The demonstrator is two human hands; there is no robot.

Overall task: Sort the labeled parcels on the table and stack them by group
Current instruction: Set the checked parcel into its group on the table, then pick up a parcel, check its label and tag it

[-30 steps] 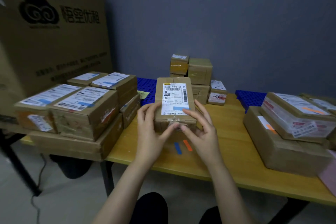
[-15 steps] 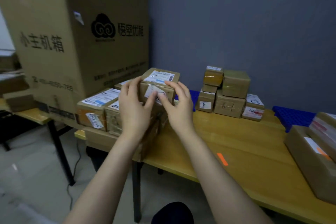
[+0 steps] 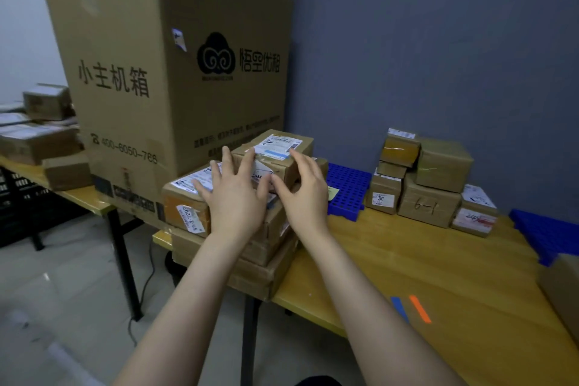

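cardboard parcel (image 3: 283, 152) with a white label and a blue stripe sits on top of the stack of parcels (image 3: 225, 229) at the left end of the yellow desk (image 3: 438, 276). left hand (image 3: 236, 200) is spread flat in front of it, fingers (image 3: 227, 157) released and splayed. right hand (image 3: 305, 194) hovers just beside its right corner, fingers loosely curled, grasping nothing. smaller boxes (image 3: 429, 178) stand apart by the wall, near a blue grid tray (image 3: 347, 191). blue and orange tape strips (image 3: 410, 309) mark the desk.
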